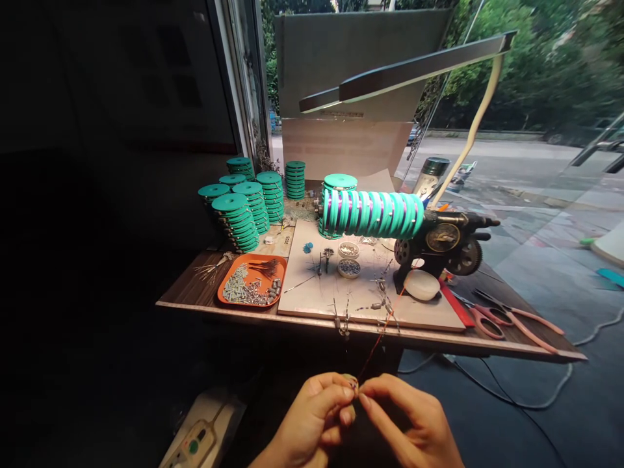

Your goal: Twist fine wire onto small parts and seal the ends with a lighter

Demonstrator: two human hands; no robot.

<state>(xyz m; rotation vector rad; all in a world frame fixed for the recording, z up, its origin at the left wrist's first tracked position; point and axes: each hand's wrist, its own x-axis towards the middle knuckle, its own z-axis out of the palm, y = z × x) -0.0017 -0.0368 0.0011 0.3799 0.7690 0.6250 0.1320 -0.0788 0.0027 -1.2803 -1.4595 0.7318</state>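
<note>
My left hand point(319, 413) is below the bench's front edge, thumb and index finger pinched together on a thin dark-red line point(371, 356). My right hand point(409, 416) meets it from the other side, its thumb and index fingertips closed on the same line where the hands nearly touch. Whatever small piece sits between the fingertips is too small to make out. From the hands the line rises to the bench, turning orange near the white round object point(422, 285). Just above, wire pieces with small metal weights point(342, 325) hang over the bench edge.
An orange tray point(225, 299) holds small metal parts. Turquoise spools point(236, 224) stand at the left. More spools sit on a black geared winder point(443, 237). Small dishes point(349, 268) of beads lie mid-board. Scissors point(487, 322) and pliers point(531, 325) lie right; a lamp point(419, 71) reaches over.
</note>
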